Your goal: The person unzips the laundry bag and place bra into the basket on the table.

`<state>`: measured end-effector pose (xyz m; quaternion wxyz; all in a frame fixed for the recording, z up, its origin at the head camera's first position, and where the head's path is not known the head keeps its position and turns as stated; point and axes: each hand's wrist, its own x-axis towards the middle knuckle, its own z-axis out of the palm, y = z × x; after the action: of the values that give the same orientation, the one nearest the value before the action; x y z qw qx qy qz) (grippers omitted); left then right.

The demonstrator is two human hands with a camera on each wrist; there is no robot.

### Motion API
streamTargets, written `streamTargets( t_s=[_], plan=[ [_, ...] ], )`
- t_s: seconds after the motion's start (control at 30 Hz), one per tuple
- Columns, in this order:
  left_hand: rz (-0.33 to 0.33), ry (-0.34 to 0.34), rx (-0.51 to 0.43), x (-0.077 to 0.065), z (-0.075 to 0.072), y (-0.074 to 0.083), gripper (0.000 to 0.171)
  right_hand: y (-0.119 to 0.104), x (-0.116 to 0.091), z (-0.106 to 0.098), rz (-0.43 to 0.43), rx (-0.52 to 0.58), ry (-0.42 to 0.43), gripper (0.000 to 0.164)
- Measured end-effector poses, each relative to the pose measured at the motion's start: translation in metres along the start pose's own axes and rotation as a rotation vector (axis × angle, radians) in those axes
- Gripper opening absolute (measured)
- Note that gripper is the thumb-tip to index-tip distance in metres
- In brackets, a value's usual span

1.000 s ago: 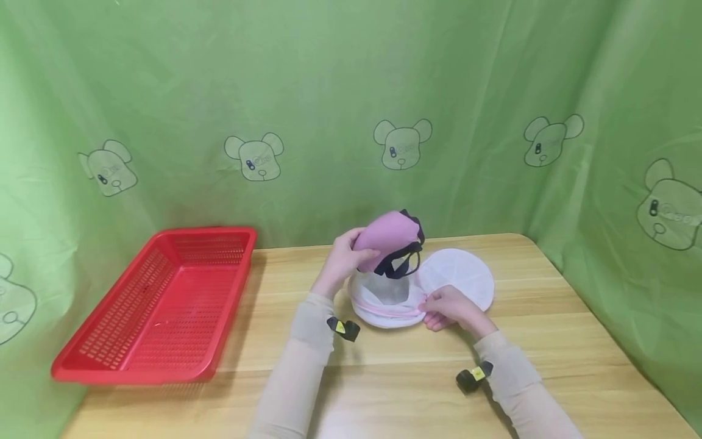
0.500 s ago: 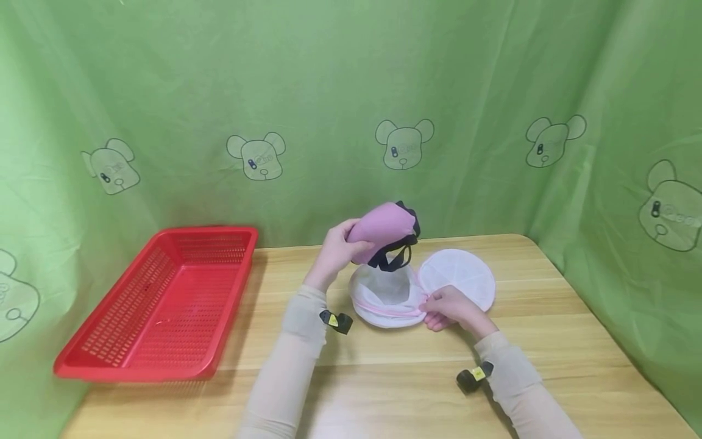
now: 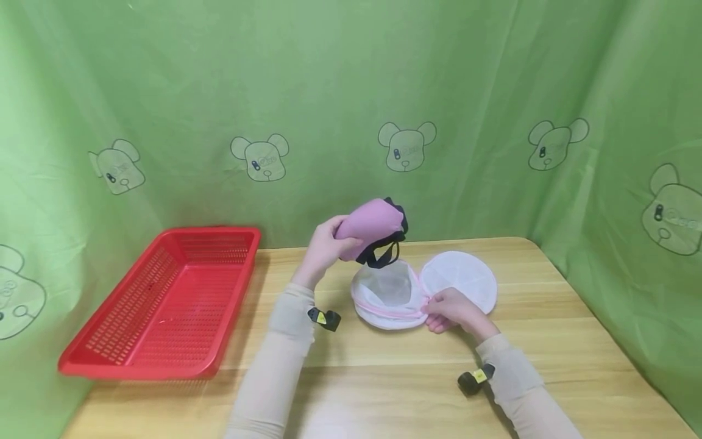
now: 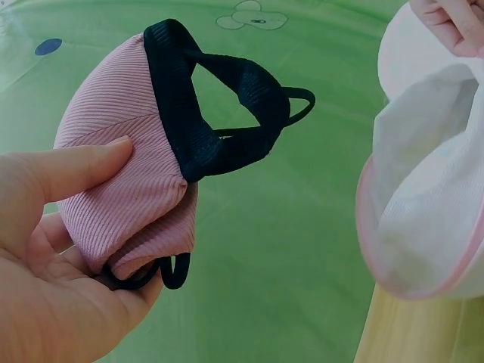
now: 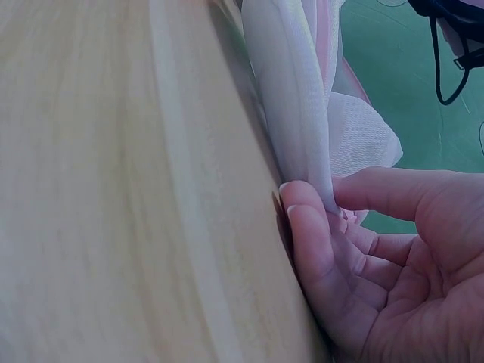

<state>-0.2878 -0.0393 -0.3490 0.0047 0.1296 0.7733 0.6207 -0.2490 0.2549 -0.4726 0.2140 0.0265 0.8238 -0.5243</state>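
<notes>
A folded pink ribbed bra (image 3: 368,227) with black straps is held up by my left hand (image 3: 322,249), above and left of the mesh bag's mouth. The left wrist view shows my thumb laid across the front of the bra (image 4: 113,162), with the other fingers behind it. On the table sits a round white mesh laundry bag (image 3: 378,314) with pink trim, its lid (image 3: 460,277) folded out to the right. At the join of bag and lid, my right hand (image 3: 454,310) pinches the edge. Close up, the white mesh (image 5: 291,91) runs into the right thumb and fingers.
A red plastic basket (image 3: 189,305) with perforated sides stands on the left of the wooden table (image 3: 406,384). Green curtains (image 3: 329,79) with bear-head prints close off the back and both sides.
My left hand has drawn the bra left and slightly up, away from over the bag, so more of the bag's opening shows. The right hand keeps its pinch and its place.
</notes>
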Motion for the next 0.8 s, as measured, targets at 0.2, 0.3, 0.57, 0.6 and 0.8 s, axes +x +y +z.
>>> streamTargets(
  t_s=[0.2,0.3,0.57,0.6,0.8],
  plan=[
    [0.014,0.020,0.021,-0.002,-0.013,0.001,0.049,-0.001,0.001,0.000,-0.009,-0.008,-0.005,0.015],
    [0.021,0.030,0.029,-0.003,-0.020,0.002,0.049,-0.001,0.001,0.000,-0.007,-0.006,-0.002,0.015],
    [0.003,0.042,0.056,-0.009,-0.039,0.010,0.050,0.000,0.001,0.001,0.004,0.003,-0.001,0.015],
    [-0.001,0.044,0.057,-0.010,-0.042,0.011,0.049,0.000,0.000,0.001,0.004,0.003,0.001,0.015],
    [-0.001,0.063,0.076,-0.014,-0.058,0.016,0.049,0.000,0.000,0.001,0.003,0.002,0.004,0.016]
  ],
)
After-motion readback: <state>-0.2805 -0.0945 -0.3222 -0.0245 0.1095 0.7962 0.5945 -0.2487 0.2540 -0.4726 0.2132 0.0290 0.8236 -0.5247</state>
